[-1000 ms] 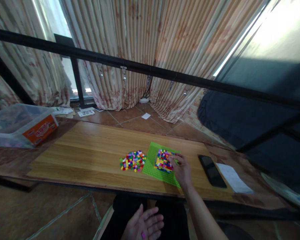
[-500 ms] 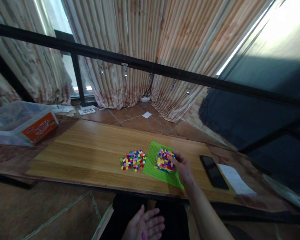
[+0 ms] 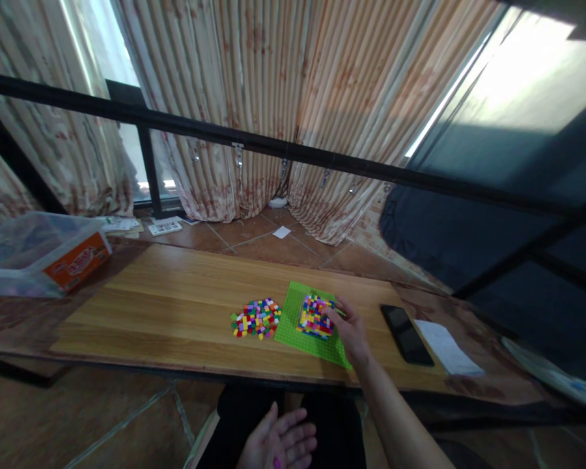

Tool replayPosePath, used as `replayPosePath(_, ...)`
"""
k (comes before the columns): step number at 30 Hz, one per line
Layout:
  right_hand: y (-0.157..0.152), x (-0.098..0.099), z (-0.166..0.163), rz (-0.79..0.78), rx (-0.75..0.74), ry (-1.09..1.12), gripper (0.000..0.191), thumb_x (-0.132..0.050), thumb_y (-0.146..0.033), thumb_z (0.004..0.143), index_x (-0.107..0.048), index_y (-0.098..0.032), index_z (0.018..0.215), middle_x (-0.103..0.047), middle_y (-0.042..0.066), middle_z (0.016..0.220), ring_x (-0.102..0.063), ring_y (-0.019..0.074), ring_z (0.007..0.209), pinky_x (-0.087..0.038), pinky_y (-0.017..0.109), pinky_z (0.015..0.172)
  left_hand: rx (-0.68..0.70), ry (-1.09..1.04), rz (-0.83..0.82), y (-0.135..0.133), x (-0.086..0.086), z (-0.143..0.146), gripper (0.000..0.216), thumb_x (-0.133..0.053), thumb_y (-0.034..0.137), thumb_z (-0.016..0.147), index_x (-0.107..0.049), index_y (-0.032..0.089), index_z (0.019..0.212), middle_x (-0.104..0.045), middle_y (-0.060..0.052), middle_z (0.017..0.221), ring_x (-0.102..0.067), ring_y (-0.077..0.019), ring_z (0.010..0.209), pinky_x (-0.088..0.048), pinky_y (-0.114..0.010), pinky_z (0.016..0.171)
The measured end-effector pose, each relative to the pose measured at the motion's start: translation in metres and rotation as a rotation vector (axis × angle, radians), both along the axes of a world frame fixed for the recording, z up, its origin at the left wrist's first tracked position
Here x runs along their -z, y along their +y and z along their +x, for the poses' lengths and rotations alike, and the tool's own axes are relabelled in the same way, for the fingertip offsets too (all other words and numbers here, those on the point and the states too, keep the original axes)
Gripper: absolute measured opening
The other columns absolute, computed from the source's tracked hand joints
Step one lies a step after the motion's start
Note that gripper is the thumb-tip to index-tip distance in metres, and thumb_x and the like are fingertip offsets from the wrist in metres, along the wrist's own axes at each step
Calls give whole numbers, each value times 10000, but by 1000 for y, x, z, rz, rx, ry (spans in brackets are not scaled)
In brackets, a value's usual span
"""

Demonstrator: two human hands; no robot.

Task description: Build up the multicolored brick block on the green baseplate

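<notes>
A block-shaped build of small multicoloured toy bricks (image 3: 314,320) stands on a green studded baseplate (image 3: 287,320). My right hand (image 3: 350,330) is at the build's right side, thumb over its top and fingers bent along its far right edge; whether a loose brick is between them is hidden. Low in front of the table, above my lap, my left hand (image 3: 284,438) is palm up with its fingers stretched out. A small magenta brick (image 3: 276,462) lies in that palm. Left of the baseplate is a pile of loose multicoloured bricks (image 3: 256,318) on the table.
On the wooden table (image 3: 176,299), a black phone (image 3: 406,334) and a white sheet of paper (image 3: 448,347) lie to the right. A clear plastic bin (image 3: 34,254) with an orange label is at the far left. A dark metal rail (image 3: 312,153) crosses before the curtains.
The whole view has shifted slightly, so the table appears lower and a little further left. My right hand stays at the build, and my left hand still lies palm up with the magenta brick.
</notes>
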State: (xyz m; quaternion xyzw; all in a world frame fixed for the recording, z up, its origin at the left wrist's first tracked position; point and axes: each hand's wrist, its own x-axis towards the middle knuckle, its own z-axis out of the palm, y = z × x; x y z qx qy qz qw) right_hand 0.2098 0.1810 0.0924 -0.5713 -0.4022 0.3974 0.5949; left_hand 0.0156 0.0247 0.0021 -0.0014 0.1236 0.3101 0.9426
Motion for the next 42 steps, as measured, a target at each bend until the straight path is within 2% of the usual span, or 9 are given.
replayPosePath(5,-46,-5,-7,45,88,-146,445,-684,-471,683,-653,-180,1019,-683,70,911,-629,183,762,-505,345,717,-52,61,-45,-3,-11,0,557,-411,552,879,-597,105,1154,-663,-155,1112,-624,-239,1013,-371,-353,935)
replayPosePath(12,-151,-3,-42,-38,-385,-475,217,-554,-358,836,-714,-235,914,-681,58,891,-627,181,845,-503,300,754,-145,104,-70,-7,-28,7,596,-382,587,875,-574,98,1155,-646,-143,1093,-579,-238,1053,-331,-365,985)
replayPosePath(18,-190,9,-60,-107,-631,-592,213,-492,-280,878,-698,-257,929,-669,42,922,-616,171,897,-493,283,793,-133,143,-62,-6,-26,8,569,-370,553,892,-589,74,1107,-662,-155,1054,-617,-241,976,-345,-376,989)
replayPosePath(24,-196,34,-71,-59,-615,-822,134,-537,-201,827,-660,-226,877,-666,39,878,-609,186,860,-467,308,796,-136,142,-94,-6,-29,6,596,-354,551,898,-573,55,1145,-655,-170,1088,-571,-270,1108,-277,-414,1066)
replayPosePath(29,-194,45,-70,-14,-619,-787,177,-476,-202,861,-651,-226,854,-670,37,876,-624,168,860,-471,271,793,-154,123,-125,-7,-24,8,580,-387,560,884,-618,64,1076,-669,-155,1044,-585,-263,1082,-301,-389,1050)
replayPosePath(32,-183,38,-59,-43,-579,-668,216,-448,-264,891,-658,-230,857,-666,32,845,-634,149,795,-486,231,721,-128,87,-110,-6,-17,8,524,-411,540,882,-638,94,1038,-685,-133,990,-604,-252,1037,-330,-378,1013)
replayPosePath(35,-162,25,-39,-113,-368,-540,235,-489,-371,877,-670,-221,862,-670,40,845,-641,158,770,-497,237,697,-80,47,-99,-3,-11,5,525,-449,547,861,-631,105,1079,-668,-144,1065,-582,-255,1082,-337,-366,996)
replayPosePath(38,-132,10,-17,-112,-127,-369,304,-570,-458,811,-676,-194,918,-688,66,892,-646,186,781,-516,287,723,-14,4,-67,-1,-4,0,544,-521,543,826,-616,102,1130,-641,-154,1143,-583,-256,1079,-339,-368,987)
replayPosePath(42,-87,-8,2,-67,-10,-218,358,-705,-477,674,-705,-170,859,-705,69,830,-643,202,759,-522,321,707,-2,-41,-9,0,5,-2,529,-586,511,798,-619,106,1137,-646,-152,1149,-592,-256,1070,-341,-369,981)
